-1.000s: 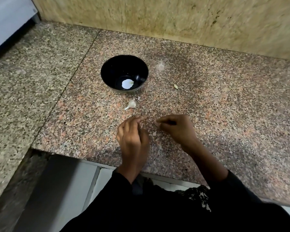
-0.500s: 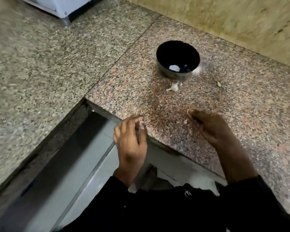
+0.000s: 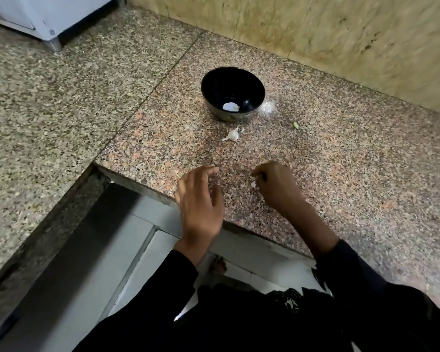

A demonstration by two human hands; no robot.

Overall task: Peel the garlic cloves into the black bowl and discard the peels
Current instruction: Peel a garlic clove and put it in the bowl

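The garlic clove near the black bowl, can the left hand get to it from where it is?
Probably yes. The garlic clove lies in the open on the counter, just in front of the black bowl, and nothing sits between it and the left hand, whose fingers hold nothing.

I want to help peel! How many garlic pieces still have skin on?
1 for sure: the unpeeled garlic clove on the counter before the black bowl. The right hand pinches something white, unclear.
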